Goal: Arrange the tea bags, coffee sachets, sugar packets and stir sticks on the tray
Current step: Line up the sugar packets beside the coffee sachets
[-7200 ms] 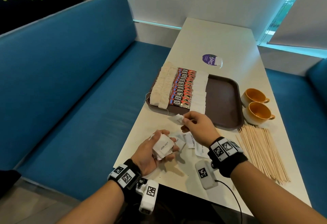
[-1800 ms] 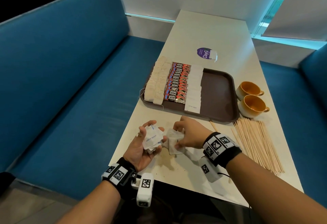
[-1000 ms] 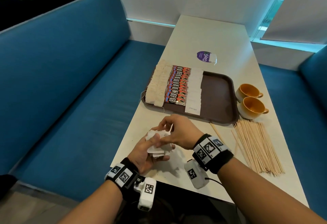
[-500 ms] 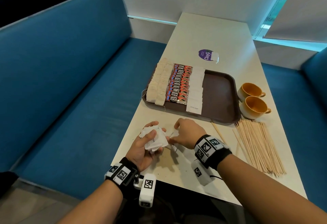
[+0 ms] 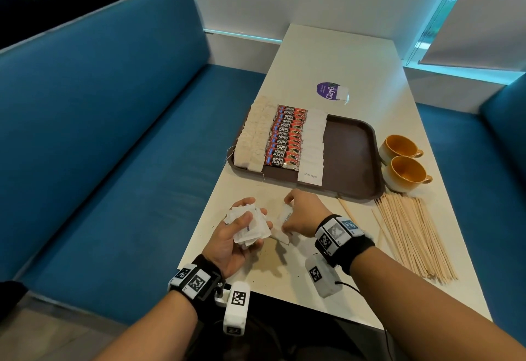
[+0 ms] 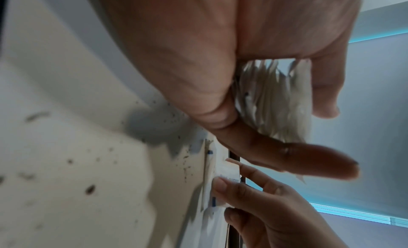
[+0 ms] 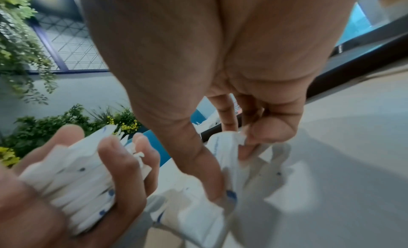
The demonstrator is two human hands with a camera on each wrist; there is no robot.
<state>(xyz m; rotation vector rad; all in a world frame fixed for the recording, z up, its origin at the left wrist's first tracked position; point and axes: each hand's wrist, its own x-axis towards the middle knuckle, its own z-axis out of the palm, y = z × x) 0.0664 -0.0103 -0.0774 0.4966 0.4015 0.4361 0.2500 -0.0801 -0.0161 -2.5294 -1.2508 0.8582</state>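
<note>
Fingers (image 5: pixel 257 212) of the left hand (image 5: pixel 230 239) curl round a stack of sugar packets (image 5: pixel 250 228) at lower centre of the head view, while the right hand (image 5: pixel 303 214) pinches 1 loose packet (image 5: pixel 285 215) beside it; the tray (image 5: pixel 353 155) lies above. Left wrist view: thumb (image 6: pixel 287 157) under the stack (image 6: pixel 276 101). Right wrist view: fingertips (image 7: pixel 264 131) nip the packet (image 7: pixel 225 147) at centre.

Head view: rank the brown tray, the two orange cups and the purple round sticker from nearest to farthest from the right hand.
1. Brown tray, just beyond the right hand.
2. Orange cups, farther right.
3. Purple round sticker, past the tray's far edge.
</note>
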